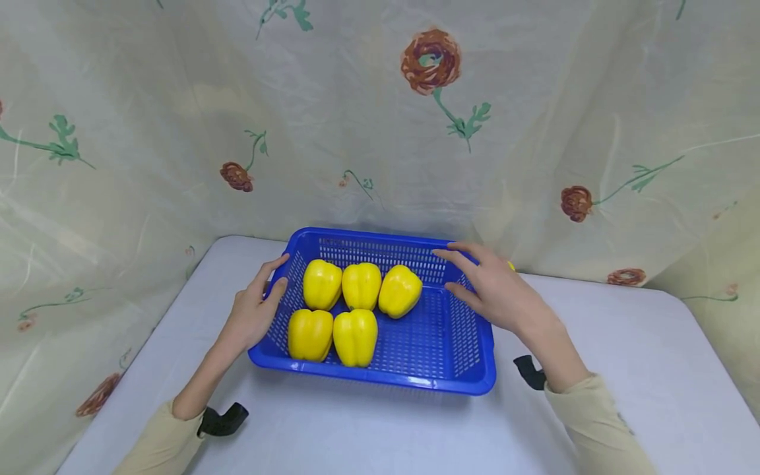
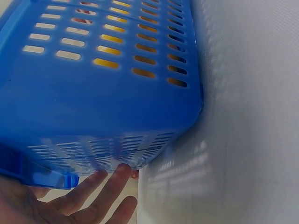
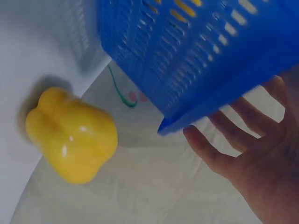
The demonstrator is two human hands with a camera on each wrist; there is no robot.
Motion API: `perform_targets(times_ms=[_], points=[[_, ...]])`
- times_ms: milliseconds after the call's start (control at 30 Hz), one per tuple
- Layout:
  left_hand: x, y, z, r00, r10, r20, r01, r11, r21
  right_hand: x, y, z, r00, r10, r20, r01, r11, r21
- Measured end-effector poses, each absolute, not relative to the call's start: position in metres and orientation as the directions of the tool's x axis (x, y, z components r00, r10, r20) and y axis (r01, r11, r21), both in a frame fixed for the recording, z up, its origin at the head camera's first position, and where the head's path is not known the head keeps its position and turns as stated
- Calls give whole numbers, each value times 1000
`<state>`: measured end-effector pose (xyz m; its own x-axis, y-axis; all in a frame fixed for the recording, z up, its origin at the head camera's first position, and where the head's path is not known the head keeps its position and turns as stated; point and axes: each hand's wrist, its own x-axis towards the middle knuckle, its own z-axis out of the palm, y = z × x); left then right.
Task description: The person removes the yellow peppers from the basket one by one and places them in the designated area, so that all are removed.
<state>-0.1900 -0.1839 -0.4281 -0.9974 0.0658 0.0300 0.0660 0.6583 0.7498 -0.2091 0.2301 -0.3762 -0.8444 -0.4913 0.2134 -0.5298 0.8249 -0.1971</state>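
Observation:
Several yellow bell peppers lie in a blue plastic basket with slotted walls. At the basket's left side is my left hand, its thumb and forefinger at the rim. The left wrist view shows its extended fingers beside the outer wall. My right hand reaches over the right rim with its fingers spread, and no pepper is in it. Another yellow bell pepper lies on the table outside the basket; the head view shows only a sliver of it behind my right hand.
A white cloth covers the table under the basket. Pale curtains with a flower print hang along the back and sides. Dark wrist mounts stick out at both sleeves.

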Motion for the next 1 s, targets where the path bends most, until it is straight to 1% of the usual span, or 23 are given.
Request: perform_targets(times_ms=[200,433,867,1000], points=[[-189,-184,-428,-998,66,23,61,659,750,-210,208,-385,-821,-554,137,-571,798,-194],[-189,-183,-427,-998,64,8,48,658,751,-211,191,-396,-808,-586,62,-586,786,-197],[-189,-181,-427,-998,64,5,46,657,753,-218,173,-412,-766,-643,-1,-631,753,-187],[-190,-182,-426,-998,62,2,42,657,753,-219,171,-415,-769,-640,-2,-626,753,-204]])
